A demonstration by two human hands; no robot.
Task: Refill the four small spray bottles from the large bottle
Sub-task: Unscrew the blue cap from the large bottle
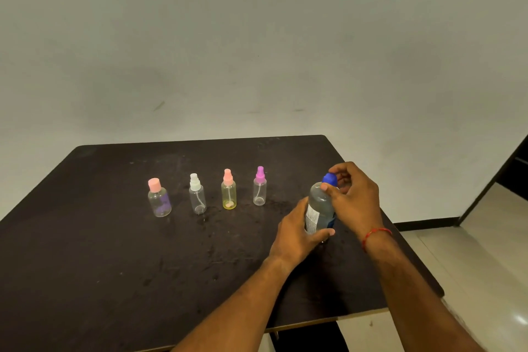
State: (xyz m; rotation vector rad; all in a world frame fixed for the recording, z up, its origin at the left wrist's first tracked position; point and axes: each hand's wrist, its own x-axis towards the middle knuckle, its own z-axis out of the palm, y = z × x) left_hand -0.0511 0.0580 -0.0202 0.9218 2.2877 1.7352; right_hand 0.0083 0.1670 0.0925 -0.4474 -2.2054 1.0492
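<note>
Left hand point(297, 233) wrapped around the lower body of the large clear plastic bottle point(320, 208), thumb across its front near the base, white printed label showing between thumb and fingers; right hand point(353, 197) above it, fingertips pinched on the bottle's blue screw cap point(329, 179), which sits on the neck; a red thread band point(375, 236) circles the right wrist. Large bottle upright, tilted slightly, held at the right side of the dark matte tabletop point(114, 266); cannot tell whether its base touches the surface, as the left hand hides it; contents look clear and reach the shoulder.

To the left of the hands, four small bottles stand upright in a loose row, apart from one another and from the large bottle; nearest the hands, a small clear spray bottle with a magenta nozzle point(259, 187); next, a small yellow-tinted spray bottle with a salmon-pink nozzle point(229, 190), a pale lump at its bottom; next, a small clear spray bottle with a white nozzle point(197, 194), dip tube visible inside; farthest left, a squat clear bottle with a pink flat cap point(159, 198), purple patch on its side. All four caps in place; small bottles appear largely empty.

Tabletop shows scuffs and faint spots; pale grey wall point(257, 51) behind; light tiled floor point(485, 237) at right.
</note>
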